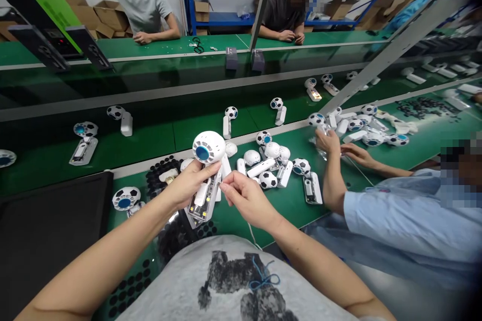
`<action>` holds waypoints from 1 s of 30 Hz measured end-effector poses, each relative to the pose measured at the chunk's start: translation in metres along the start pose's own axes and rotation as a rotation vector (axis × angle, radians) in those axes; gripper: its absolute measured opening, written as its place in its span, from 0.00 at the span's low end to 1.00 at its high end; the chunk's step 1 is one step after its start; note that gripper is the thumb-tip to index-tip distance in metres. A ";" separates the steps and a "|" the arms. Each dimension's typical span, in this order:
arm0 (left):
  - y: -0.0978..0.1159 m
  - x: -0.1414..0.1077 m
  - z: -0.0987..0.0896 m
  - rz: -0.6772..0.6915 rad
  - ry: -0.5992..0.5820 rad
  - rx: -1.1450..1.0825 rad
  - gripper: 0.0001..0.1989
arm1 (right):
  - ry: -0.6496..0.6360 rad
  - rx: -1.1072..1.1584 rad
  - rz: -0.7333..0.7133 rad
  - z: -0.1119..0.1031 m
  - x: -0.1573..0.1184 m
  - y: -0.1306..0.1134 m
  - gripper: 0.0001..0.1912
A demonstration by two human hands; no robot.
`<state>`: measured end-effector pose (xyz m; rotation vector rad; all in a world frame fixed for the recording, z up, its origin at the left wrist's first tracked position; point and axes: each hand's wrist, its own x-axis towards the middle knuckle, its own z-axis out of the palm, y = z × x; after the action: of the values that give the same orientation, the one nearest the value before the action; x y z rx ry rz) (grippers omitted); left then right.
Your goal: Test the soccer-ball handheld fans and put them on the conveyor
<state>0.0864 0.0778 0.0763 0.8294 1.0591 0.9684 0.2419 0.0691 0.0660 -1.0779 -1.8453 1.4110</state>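
Observation:
My left hand [192, 180] grips a white device [209, 147] with a round vented head, a blue centre and an opened handle that shows a circuit board with yellow spots. My right hand [244, 195] is at the right side of that handle, thumb and index finger pinched on the end of a thin white cable [251, 233] that hangs down to the table edge. The cable's tip is too small to make out. Just right of my hands lies a pile of white devices [268, 179], some with football-patterned heads. Another football-patterned device [126, 198] lies to the left.
A black tray [52, 241] fills the left side. Black round pads [130, 286] lie on the green table. Beyond, a green conveyor [188, 125] carries spaced devices. A co-worker in a blue sleeve [391, 220] handles devices at right; two people sit across.

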 end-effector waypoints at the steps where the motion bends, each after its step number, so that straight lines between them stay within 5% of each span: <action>1: -0.002 0.000 -0.001 0.000 -0.007 0.016 0.20 | -0.029 0.012 0.020 -0.001 0.000 0.002 0.07; 5: -0.008 0.000 -0.005 -0.045 -0.025 0.077 0.24 | -0.137 0.061 0.100 -0.003 0.000 0.010 0.08; 14: -0.020 0.012 -0.013 -0.138 -0.053 0.073 0.25 | -0.167 0.184 0.195 0.004 0.013 0.027 0.08; 17: -0.014 0.037 -0.040 -0.039 0.093 0.158 0.20 | -0.129 0.247 0.270 -0.011 0.015 0.032 0.10; 21: 0.006 0.094 -0.102 -0.011 0.411 0.249 0.12 | 0.032 0.238 0.344 -0.040 0.014 0.041 0.15; 24: 0.014 0.140 -0.138 -0.021 0.457 0.301 0.09 | 0.038 0.211 0.347 -0.044 0.017 0.045 0.17; 30: 0.012 0.203 -0.173 -0.063 0.636 0.499 0.11 | -0.014 0.235 0.392 -0.035 0.027 0.046 0.19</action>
<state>-0.0435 0.2867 -0.0265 0.8995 1.9180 0.9484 0.2685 0.1150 0.0304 -1.3556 -1.4805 1.8076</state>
